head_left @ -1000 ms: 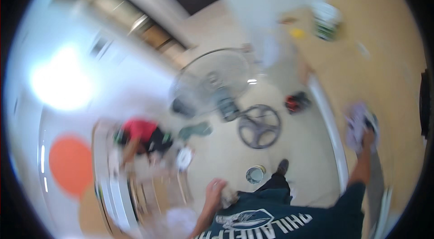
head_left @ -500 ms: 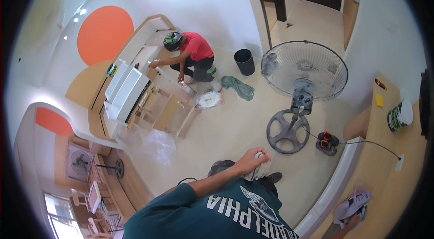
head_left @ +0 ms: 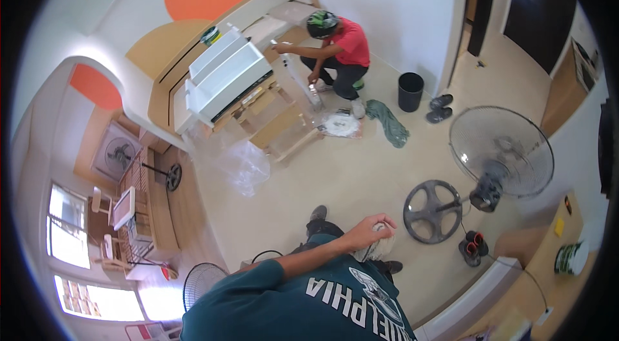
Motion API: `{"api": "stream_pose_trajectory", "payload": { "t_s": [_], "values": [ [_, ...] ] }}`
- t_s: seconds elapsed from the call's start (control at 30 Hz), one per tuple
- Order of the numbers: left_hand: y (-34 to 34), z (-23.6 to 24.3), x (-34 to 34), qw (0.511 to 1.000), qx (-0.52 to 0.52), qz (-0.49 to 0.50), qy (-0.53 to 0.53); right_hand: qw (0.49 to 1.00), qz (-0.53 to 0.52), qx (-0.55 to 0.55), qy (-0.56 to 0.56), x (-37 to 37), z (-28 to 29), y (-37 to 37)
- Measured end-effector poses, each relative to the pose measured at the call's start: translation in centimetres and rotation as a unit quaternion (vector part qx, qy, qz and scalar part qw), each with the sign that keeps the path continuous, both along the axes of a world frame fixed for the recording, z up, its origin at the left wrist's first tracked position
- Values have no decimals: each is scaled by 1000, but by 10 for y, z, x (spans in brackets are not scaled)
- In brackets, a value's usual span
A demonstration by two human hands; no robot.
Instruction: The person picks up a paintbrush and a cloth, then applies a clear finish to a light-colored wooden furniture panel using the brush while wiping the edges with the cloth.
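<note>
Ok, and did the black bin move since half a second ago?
No. The black bin stands in the same place by the corner of the white wall; only the camera view has shifted.

Pale floor (head_left: 309, 173), glossy. On it: clear plastic sheet (head_left: 245, 167), crumpled; white-smeared sheet (head_left: 342, 125); rumpled green cloth (head_left: 388, 123) just beside; black bin (head_left: 411, 91), upright; dark footwear pair (head_left: 440, 109) near bin; pedestal fan (head_left: 487, 187), round base down; black-and-red shoes (head_left: 474, 249). Wood surface (head_left: 541, 254), right: white-and-green bucket (head_left: 570, 258), yellow block (head_left: 559, 227), small dark tool (head_left: 567, 204); pale item (head_left: 509, 327) at lower edge, blurred, cut off.
</note>
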State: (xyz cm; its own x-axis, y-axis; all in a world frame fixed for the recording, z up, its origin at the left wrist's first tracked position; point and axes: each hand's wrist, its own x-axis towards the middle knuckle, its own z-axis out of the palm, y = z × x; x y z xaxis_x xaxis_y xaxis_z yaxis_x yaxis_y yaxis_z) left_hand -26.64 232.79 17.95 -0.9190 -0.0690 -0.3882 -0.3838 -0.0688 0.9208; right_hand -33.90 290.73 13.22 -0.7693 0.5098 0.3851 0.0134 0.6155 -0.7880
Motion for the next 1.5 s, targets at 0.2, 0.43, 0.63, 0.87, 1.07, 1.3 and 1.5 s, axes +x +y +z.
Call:
{"api": "stream_pose_trajectory", "payload": {
  "t_s": [0.2, 0.43, 0.63, 0.87, 1.07, 1.3, 1.5],
  "values": [
    [-126, -15, 33, 995, 83, -36, 44, 816, 429, -217, -321, 3, 3, -380],
    [-382, -61, 133, 998, 56, 16, 14, 556, 632, -296, -450, 58, 24, -749],
    [-484, -64, 259, 979, 128, 156, -41, 358, 645, -353, -576, 130, 15, -911],
    [-498, -48, 374, 812, 315, 490, -48, 320, 797, -153, -489, 204, 30, -1056],
    [-508, -58, 443, 690, 287, 663, 49, 259, 834, -167, -459, 244, 15, -1160],
    [-555, -37, 488, 629, 203, 748, 64, 320, 870, 79, -365, 191, -144, -1211],
    [-711, 11, 520, 715, -42, 696, 50, 358, 753, 483, -267, 24, -378, -1121]
  ]
}}
